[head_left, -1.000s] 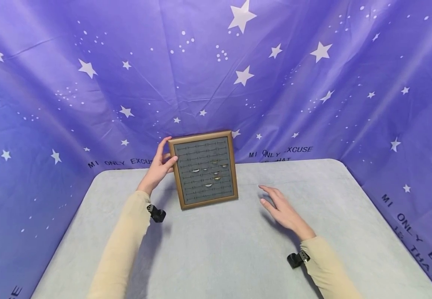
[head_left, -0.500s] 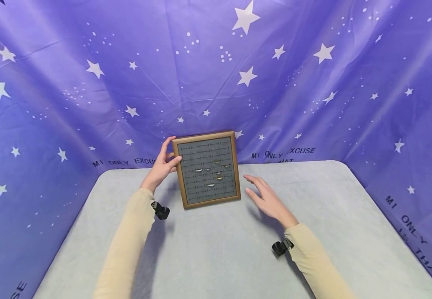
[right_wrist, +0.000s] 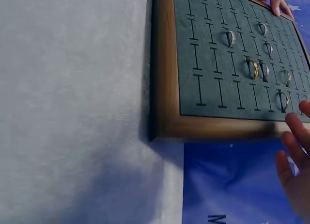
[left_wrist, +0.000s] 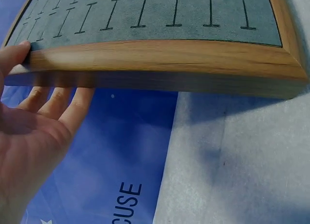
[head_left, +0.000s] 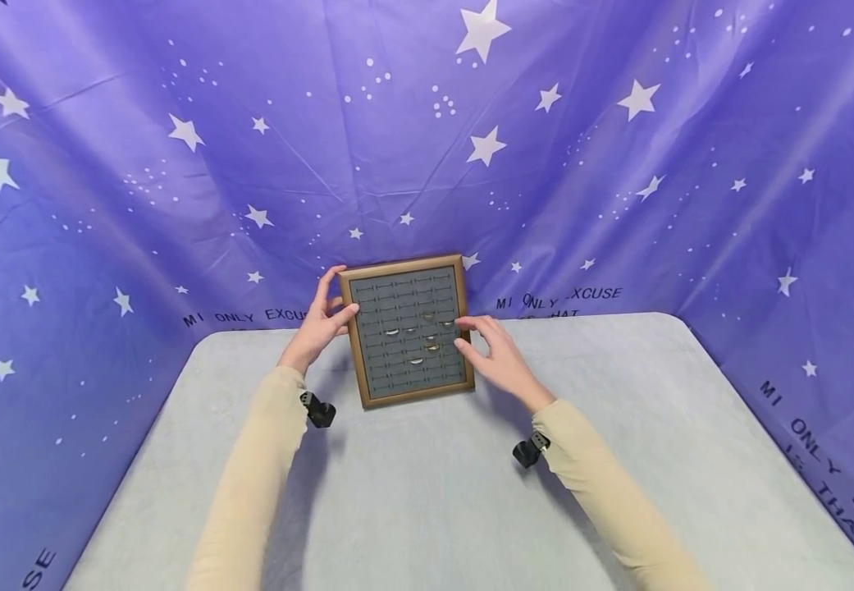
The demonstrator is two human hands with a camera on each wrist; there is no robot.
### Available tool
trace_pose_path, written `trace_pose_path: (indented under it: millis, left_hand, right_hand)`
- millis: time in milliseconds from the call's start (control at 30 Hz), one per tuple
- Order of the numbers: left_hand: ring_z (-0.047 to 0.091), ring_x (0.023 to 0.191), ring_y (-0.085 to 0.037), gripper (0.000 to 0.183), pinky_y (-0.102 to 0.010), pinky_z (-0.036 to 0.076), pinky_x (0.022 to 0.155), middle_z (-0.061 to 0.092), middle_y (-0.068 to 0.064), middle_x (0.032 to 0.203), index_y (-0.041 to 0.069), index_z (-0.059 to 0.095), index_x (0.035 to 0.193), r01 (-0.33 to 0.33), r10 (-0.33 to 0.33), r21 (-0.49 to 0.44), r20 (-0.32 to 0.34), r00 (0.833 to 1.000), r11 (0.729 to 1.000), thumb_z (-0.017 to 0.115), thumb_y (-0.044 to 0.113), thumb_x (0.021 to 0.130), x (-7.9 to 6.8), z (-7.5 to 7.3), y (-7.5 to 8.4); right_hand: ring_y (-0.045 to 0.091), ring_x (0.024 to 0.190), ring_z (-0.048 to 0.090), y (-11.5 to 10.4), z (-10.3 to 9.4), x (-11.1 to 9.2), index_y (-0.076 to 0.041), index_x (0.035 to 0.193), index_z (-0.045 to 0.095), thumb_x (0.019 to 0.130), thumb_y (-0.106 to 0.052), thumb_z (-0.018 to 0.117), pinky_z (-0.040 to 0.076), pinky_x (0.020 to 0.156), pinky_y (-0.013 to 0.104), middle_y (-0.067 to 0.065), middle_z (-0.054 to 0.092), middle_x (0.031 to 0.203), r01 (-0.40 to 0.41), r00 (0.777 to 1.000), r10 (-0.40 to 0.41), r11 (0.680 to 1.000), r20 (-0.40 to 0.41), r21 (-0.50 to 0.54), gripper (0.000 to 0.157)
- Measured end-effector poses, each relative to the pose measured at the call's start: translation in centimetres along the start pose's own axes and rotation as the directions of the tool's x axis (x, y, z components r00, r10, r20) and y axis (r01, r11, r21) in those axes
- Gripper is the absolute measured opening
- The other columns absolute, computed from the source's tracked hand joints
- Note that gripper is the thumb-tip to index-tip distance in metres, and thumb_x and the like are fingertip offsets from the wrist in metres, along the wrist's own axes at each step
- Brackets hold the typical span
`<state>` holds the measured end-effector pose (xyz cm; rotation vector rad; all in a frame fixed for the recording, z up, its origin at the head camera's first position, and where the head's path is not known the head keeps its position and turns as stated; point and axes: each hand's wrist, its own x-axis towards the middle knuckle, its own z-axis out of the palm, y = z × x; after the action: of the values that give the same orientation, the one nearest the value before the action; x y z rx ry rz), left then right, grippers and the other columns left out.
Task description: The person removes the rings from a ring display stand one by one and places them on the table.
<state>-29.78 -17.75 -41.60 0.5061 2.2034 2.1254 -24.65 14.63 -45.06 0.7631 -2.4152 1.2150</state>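
Observation:
A wood-framed ring display board (head_left: 417,400) with a grey slotted panel stands tilted back on the table. My left hand (head_left: 314,332) grips its left edge, thumb on the front of the frame and fingers behind. Several rings sit in the slots, among them a gold ring (right_wrist: 254,70) and a silver ring (right_wrist: 232,39). My right hand (head_left: 502,359) is at the board's right edge, fingers loosely bent and thumb apart. Its fingertips are close to the ring (right_wrist: 284,102) nearest that edge. Nothing shows between finger and thumb.
The board stands on a pale grey tabletop (head_left: 427,509), near its far edge. Behind and at both sides hangs a purple-blue curtain (head_left: 412,107) with white stars and black lettering. A black wrist camera (head_left: 530,450) sits on the right sleeve.
My right hand has moved left and away from me across the table, up to the board's right edge. My left hand keeps its grip, and the board stays in place.

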Motion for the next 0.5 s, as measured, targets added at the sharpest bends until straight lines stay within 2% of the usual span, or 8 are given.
trace_pose_path:
  millis: [300,500]
  left_hand:
    - [0.064,0.092,-0.025,0.069,-0.044,0.057,0.074,0.052,-0.023,0.122,0.036,0.025,0.149,0.003,-0.004,-0.059,-0.016,1.0,0.998,0.054,0.001,0.098,0.2,0.0,-0.2]
    - [0.064,0.094,-0.026,0.068,-0.043,0.057,0.075,0.05,-0.026,0.126,0.036,0.024,0.149,0.014,-0.014,-0.085,0.007,1.0,0.996,0.053,0.002,0.098,-0.1,0.0,-0.1]
  right_hand:
    - [0.026,0.103,0.05,-0.7,1.3,2.7,-0.003,0.117,0.065,0.088,-0.011,0.071,0.039,0.09,0.042,0.009,0.061,0.112,0.089,0.993,-0.089,0.996,-0.074,-0.005,0.031]
    - [0.026,0.096,0.05,-1.4,2.4,4.0,-0.002,0.113,0.067,0.087,-0.008,0.071,0.038,0.087,0.043,0.01,0.061,0.102,0.07,0.992,-0.07,0.998,-0.104,-0.003,0.027]
